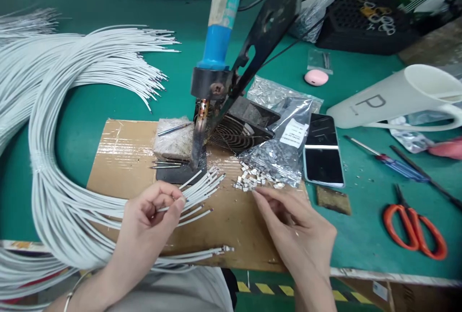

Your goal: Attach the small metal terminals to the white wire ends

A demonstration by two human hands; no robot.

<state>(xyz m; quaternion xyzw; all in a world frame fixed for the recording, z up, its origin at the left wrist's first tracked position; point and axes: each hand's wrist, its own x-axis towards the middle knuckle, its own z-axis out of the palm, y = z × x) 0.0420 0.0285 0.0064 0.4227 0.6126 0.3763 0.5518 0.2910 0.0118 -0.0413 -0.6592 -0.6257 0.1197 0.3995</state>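
My left hand (155, 216) is closed in a pinch on a white cable (164, 209), over the loose ends of a big white cable bundle (50, 158). Thumb and forefinger of my right hand (296, 230) come together at the near edge of a pile of small white connectors (249, 177); whether a piece sits between the fingertips is too small to tell. Just beyond both hands, a blue-handled soldering iron (220, 28) is clamped with its tip pointing down. Beneath the left forearm, more white cables (202, 255) end in small connectors.
Cardboard (119, 158) lies under the work. On it are a whitish block (173, 141) and a clear bag (281, 148) of small parts. To the right are a phone (324, 153), orange-handled scissors (415, 228), a screwdriver (397, 163) and a white mug (390, 95).
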